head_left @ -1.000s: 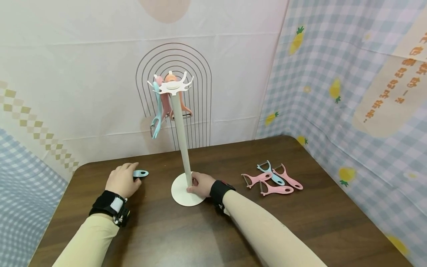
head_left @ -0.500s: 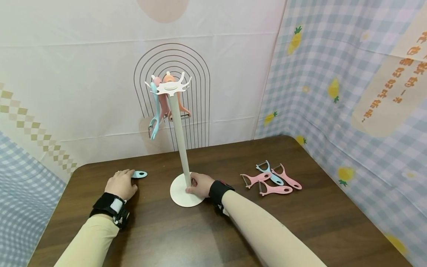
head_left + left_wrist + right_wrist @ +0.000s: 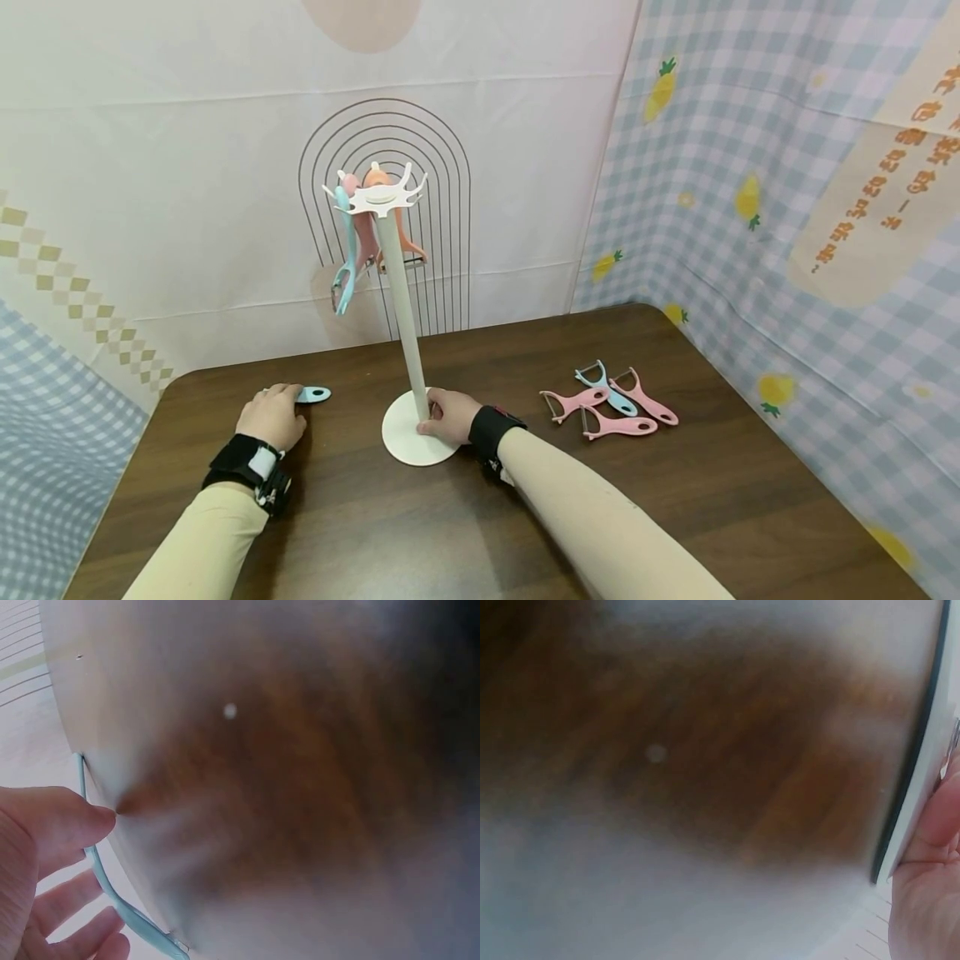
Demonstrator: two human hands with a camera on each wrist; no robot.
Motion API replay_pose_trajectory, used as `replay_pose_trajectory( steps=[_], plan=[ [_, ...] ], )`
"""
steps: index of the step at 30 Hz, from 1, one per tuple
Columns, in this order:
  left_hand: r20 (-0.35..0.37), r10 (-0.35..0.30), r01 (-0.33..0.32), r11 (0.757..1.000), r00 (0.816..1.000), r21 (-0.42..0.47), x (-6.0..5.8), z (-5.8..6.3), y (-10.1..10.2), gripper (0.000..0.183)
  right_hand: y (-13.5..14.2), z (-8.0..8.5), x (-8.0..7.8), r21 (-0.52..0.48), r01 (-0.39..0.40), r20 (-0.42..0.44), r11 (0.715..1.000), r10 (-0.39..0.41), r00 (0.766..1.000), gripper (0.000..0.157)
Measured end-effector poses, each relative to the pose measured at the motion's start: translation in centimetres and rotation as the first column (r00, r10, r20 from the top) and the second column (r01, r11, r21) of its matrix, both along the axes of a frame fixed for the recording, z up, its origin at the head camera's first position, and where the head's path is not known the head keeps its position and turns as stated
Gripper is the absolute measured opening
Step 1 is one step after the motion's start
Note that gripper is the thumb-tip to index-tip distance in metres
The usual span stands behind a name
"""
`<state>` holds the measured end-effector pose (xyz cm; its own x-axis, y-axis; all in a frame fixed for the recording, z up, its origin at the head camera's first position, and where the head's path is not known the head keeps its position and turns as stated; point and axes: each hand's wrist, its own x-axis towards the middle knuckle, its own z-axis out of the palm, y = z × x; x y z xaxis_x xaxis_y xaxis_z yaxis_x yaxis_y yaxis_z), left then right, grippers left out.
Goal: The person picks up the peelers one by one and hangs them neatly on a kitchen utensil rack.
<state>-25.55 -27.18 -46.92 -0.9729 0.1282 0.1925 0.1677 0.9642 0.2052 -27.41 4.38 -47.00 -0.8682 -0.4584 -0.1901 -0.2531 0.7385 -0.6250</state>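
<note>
My left hand [image 3: 272, 417] lies low over a light blue Y-shaped peeler on the table, and the handle end [image 3: 314, 394] shows past the fingers. In the left wrist view, the thumb crosses in front of that blue peeler [image 3: 124, 904], with the fingers on its other side. At the foot of a white stand [image 3: 403, 317], my right hand [image 3: 452, 416] grips the pole just above the round base [image 3: 405, 442]. Blue [image 3: 347, 262], pink [image 3: 365, 242] and orange [image 3: 397, 229] peelers hang from the stand's top hooks.
To the right of the stand lies a loose group with a blue peeler [image 3: 611, 392] and pink peelers [image 3: 622, 426], some overlapping. A white cloth [image 3: 525, 192] hangs behind the brown table [image 3: 360, 533], and a checked cloth [image 3: 705, 250] hangs along the right side.
My left hand has settled lower over the peeler, its fingers and thumb drawn in from a wider spread. The right hand keeps its grip on the stand. The view has shifted slightly.
</note>
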Motion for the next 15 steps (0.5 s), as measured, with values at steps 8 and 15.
replay_pose_trajectory(
  steps=[8, 15],
  plan=[
    [-0.012, 0.009, -0.009, 1.0, 1.0, 0.002, 0.3, 0.0, -0.2, 0.043, -0.1, -0.2, -0.1, 0.006, -0.006, -0.002, 1.0, 0.006, 1.0, 0.027],
    [-0.027, 0.013, -0.012, 1.0, 1.0, 0.011, 0.5, 0.4, 0.0, 0.037, 0.1, -1.1, -0.7, -0.005, -0.012, -0.006, 1.0, 0.012, 1.0, 0.028]
  ],
)
